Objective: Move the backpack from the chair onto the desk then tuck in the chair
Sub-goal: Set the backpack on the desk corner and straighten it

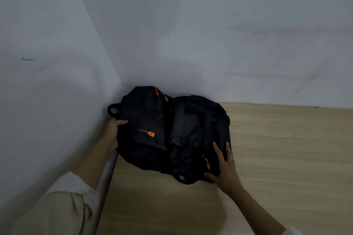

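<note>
**— Where is the bag at this point?**

The backpack (170,135) lies flat on the desk (286,158), pushed into the far left corner where the two walls meet. Its top loop touches the left wall (47,63) and its upper edge sits against the back wall (229,34). So I judge the first half of the task is as good as done.

**— And your grip?**

My left hand (112,131) is wrapped around the bag's left edge, fingers curled over the fabric, thumb hidden behind it. My right hand (225,170) lies open and flat on the lower right corner, fingers spread, pressing, not holding.

**— How do you finish this step well?**

I'd settle the bag so its weight rests fully on the wood. The lower left part sits close to the desk's left edge (112,166), and soft fabric sags, so I'd nudge it to the right with the left hand before letting go. The strap loop (181,179) near my right hand should stay on the tabletop too, not trail off the front.

**— Anything in the way?**

Nothing else lies on the desk that I can see. The walls leave no room further back or left. The chair is out of view, so I'll have to look down and find it before pushing it in.
</note>
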